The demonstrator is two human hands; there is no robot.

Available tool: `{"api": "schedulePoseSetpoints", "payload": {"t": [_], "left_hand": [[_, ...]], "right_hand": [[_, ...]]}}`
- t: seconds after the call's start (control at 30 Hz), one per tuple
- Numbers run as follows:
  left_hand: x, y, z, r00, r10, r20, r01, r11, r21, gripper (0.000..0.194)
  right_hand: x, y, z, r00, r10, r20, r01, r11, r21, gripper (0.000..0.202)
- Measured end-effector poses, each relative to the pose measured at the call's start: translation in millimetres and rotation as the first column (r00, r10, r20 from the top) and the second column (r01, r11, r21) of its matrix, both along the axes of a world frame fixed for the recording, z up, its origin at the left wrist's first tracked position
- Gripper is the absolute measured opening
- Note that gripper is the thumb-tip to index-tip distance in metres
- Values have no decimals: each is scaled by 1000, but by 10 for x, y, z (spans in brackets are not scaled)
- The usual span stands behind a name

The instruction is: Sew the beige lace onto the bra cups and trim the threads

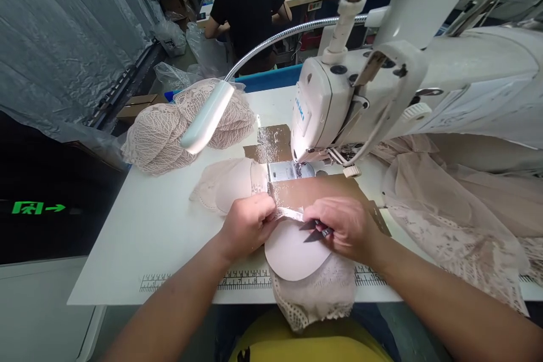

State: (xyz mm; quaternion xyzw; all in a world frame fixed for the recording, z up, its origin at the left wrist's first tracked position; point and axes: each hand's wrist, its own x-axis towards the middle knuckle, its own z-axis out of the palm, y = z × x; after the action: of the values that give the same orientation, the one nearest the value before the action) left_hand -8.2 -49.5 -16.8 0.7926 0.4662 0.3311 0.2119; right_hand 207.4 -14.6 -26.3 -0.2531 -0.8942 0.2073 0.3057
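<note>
A pale pink lace bra piece with moulded cups lies on the table in front of the sewing machine (316,107). My left hand (250,220) is closed in a pinch on the narrow strip (289,213) between the cups. At the strip's other end, my right hand (339,223) is closed around small thread snips (314,232), their dark blades apart and pointing left over the near cup (292,254). The far cup (233,184) rests beyond my left hand, beside the needle plate (282,171). Lace (314,300) hangs over the table's front edge.
A bundle of beige lace (156,136) sits at the back left, under a lamp head (207,116) on a flexible neck. Sheer lace fabric (458,209) is heaped at right. A printed ruler (241,281) runs along the front edge. Another person (250,11) sits ahead, facing away.
</note>
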Motion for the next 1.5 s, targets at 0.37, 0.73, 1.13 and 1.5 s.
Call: {"api": "schedulePoseSetpoints", "payload": {"t": [0.37, 0.73, 1.13, 1.5], "left_hand": [[-13, -40, -50, 992, 50, -113, -1, 919, 394, 37], [-29, -58, -29, 994, 73, -88, -38, 939, 343, 33], [91, -36, 6, 672, 245, 699, 316, 759, -569, 34], [88, -22, 45, 636, 360, 682, 292, 706, -645, 41]], "right_hand": [[47, -90, -11, 994, 49, 98, -72, 968, 239, 22], [29, -85, 2, 995, 21, 95, -35, 989, 145, 26], [-90, 1, 133, 988, -157, 14, 136, 807, -575, 21], [-76, 23, 159, 986, -164, 34, 145, 739, -658, 21]]}}
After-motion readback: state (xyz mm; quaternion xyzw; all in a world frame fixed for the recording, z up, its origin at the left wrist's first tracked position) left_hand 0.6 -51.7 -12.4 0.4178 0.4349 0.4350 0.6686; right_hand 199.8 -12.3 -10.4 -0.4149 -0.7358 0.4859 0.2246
